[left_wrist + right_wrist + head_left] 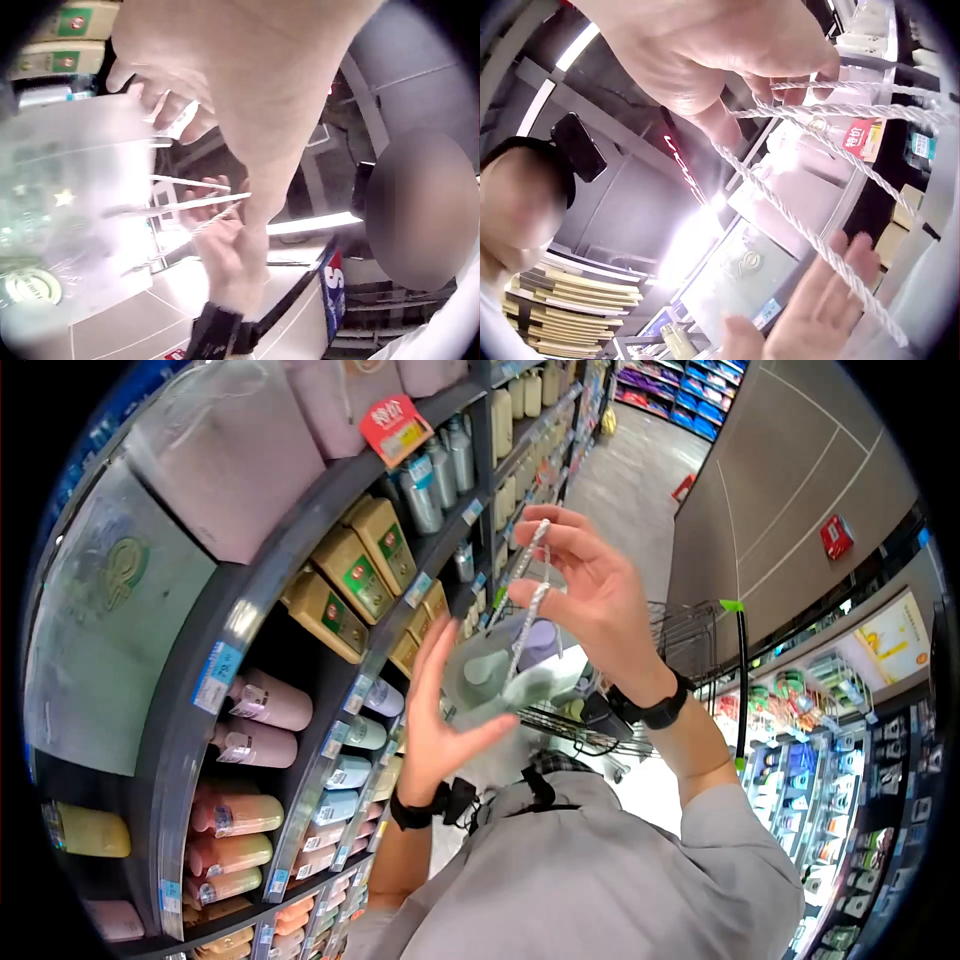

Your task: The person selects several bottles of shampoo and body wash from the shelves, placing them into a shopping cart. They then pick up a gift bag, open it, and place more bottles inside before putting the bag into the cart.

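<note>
My right hand (590,595) holds the white twisted rope handles (527,625) of a translucent gift bag (458,678), raised in front of the shelves. Through its top show a purple item (541,642) and a pale green one (487,668). In the right wrist view the rope handles (795,217) run from the thumb and fingers down toward the bag. My left hand (435,725), fingers extended and thumb spread, is beside the bag with no handle in its grasp. The left wrist view shows the bag's frosted side (97,142) with a star and a round green emblem (31,289).
Store shelves (335,625) on the left carry gold boxes (355,570), pink bottles (270,700) and larger gift bags (220,450). A wire shopping cart (690,640) stands just beyond the right arm. A tiled wall (800,470) lies to the right of the aisle.
</note>
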Demonstrator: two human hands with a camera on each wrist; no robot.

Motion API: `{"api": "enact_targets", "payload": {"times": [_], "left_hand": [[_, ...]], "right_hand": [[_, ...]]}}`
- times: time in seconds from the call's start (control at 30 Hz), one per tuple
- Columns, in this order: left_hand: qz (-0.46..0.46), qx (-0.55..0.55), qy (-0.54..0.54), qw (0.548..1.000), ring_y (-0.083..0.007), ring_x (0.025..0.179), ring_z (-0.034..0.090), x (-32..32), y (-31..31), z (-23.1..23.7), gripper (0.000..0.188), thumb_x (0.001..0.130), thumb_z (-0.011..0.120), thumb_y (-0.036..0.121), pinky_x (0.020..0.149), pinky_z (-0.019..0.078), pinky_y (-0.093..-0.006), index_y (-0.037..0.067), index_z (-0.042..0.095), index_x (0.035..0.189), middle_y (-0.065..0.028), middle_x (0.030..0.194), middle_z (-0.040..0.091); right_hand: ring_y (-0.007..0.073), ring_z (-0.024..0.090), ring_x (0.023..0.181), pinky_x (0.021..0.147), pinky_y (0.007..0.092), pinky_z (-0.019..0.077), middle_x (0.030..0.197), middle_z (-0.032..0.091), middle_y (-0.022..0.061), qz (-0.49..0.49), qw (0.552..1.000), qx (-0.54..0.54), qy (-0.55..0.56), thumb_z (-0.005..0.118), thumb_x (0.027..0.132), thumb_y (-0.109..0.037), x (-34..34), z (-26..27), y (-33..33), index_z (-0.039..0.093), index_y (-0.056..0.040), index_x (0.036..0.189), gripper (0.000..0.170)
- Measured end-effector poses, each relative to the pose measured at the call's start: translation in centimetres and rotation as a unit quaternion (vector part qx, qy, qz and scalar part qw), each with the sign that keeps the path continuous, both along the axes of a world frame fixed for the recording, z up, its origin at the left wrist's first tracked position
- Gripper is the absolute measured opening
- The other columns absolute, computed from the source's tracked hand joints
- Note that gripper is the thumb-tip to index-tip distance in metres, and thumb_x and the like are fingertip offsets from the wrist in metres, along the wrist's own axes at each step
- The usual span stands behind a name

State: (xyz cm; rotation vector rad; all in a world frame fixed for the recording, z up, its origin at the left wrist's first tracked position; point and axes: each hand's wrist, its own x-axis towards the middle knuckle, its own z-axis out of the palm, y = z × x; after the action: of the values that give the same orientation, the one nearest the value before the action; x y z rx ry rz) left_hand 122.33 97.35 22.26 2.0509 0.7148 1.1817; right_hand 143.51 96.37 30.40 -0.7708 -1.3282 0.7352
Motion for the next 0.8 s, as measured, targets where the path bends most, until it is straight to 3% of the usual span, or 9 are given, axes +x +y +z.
{"api": "enact_targets", "payload": {"times": [0.17,0.27,0.33,0.37,0.47,0.6,0.63,0.73,0.8], "left_hand": [[-0.051,-0.059,0.033,0.996,-0.0355,0.133,0.049,6.5,3.5,4.1,0.090,0.069,0.087,0.029,0.108,0.0396,-0.0423,0.000,0.045,0.143,-0.0240,0.143,0.050],[-0.107,-0.075,0.017,0.991,-0.0286,0.116,0.063,10.2,6.5,2.3,0.065,0.075,0.084,0.022,0.100,0.0469,-0.0386,-0.001,0.057,0.130,-0.0191,0.123,0.065],[-0.190,-0.164,0.013,0.968,-0.0138,0.090,0.066,12.2,7.9,1.8,0.037,0.080,0.080,0.015,0.084,0.0515,-0.0298,-0.002,0.065,0.108,-0.0084,0.097,0.070],[-0.171,-0.202,0.022,0.964,-0.0027,0.072,0.053,13.3,8.3,1.4,0.020,0.083,0.078,0.012,0.066,0.0446,-0.0218,-0.002,0.066,0.093,0.0002,0.082,0.063],[-0.116,-0.262,0.110,0.952,-0.0019,0.068,0.046,16.1,9.4,2.2,0.017,0.084,0.077,0.012,0.058,0.0357,-0.0206,0.000,0.065,0.086,0.0012,0.078,0.059],[-0.230,-0.243,0.088,0.938,-0.0009,0.072,0.044,19.7,11.4,-0.8,0.014,0.094,0.066,0.013,0.061,0.0336,-0.0197,0.001,0.062,0.100,0.0045,0.081,0.054],[-0.278,-0.322,0.054,0.903,-0.0003,0.075,0.044,20.6,10.8,-0.7,0.017,0.098,0.061,0.013,0.063,0.0337,-0.0198,0.002,0.060,0.111,0.0056,0.084,0.053],[-0.247,-0.365,0.123,0.889,-0.0006,0.076,0.045,22.2,11.5,-2.5,0.016,0.098,0.060,0.013,0.065,0.0352,-0.0197,0.003,0.059,0.110,0.0061,0.085,0.053],[-0.232,-0.385,0.099,0.888,-0.0008,0.076,0.046,23.5,11.5,-4.3,0.015,0.098,0.061,0.013,0.065,0.0355,-0.0196,0.003,0.060,0.108,0.0063,0.085,0.053]], "right_hand": [[0.0142,0.056,0.110,0.097,0.0305,0.0457,0.130,0.052,0.0086,-0.035,0.999,-0.019,-0.023,0.078,0.082,-0.008,3.1,-2.3,1.3,0.063,0.0062,0.117,0.041],[0.0133,0.058,0.104,0.090,0.0283,0.0483,0.128,0.053,0.0097,-0.031,0.999,-0.025,-0.014,0.074,0.086,-0.008,5.5,-3.4,1.5,0.064,0.0069,0.113,0.033],[0.0130,0.060,0.100,0.087,0.0273,0.0495,0.125,0.055,0.0104,-0.030,0.999,-0.044,0.003,0.071,0.088,-0.007,7.9,-4.8,2.3,0.065,0.0073,0.111,0.027],[0.0128,0.062,0.096,0.084,0.0263,0.0506,0.122,0.057,0.0110,-0.020,0.998,-0.059,0.012,0.067,0.091,-0.006,9.0,-5.5,2.7,0.066,0.0077,0.108,0.022],[0.0124,0.064,0.092,0.081,0.0250,0.0513,0.116,0.061,0.0112,-0.026,0.995,-0.090,0.022,0.062,0.094,-0.004,12.3,-6.8,3.5,0.067,0.0082,0.103,0.017],[0.0136,0.064,0.094,0.083,0.0256,0.0518,0.112,0.063,0.0113,0.014,0.988,-0.152,0.016,0.064,0.092,-0.001,17.0,-9.0,4.6,0.068,0.0069,0.105,0.016],[0.0104,0.063,0.086,0.076,0.0238,0.0509,0.104,0.064,0.0089,-0.001,0.988,-0.152,-0.018,0.070,0.088,-0.005,18.2,-9.9,5.1,0.067,0.0051,0.099,0.015],[0.0068,0.058,0.077,0.068,0.0223,0.0474,0.093,0.064,0.0045,0.015,0.962,-0.226,-0.151,0.074,0.083,-0.008,21.5,-10.5,5.6,0.064,0.0016,0.092,0.016],[0.0056,0.052,0.070,0.064,0.0220,0.0439,0.086,0.062,0.0009,0.014,0.965,-0.213,-0.150,0.075,0.080,-0.010,22.7,-12.3,6.4,0.062,-0.0019,0.090,0.019]]}}
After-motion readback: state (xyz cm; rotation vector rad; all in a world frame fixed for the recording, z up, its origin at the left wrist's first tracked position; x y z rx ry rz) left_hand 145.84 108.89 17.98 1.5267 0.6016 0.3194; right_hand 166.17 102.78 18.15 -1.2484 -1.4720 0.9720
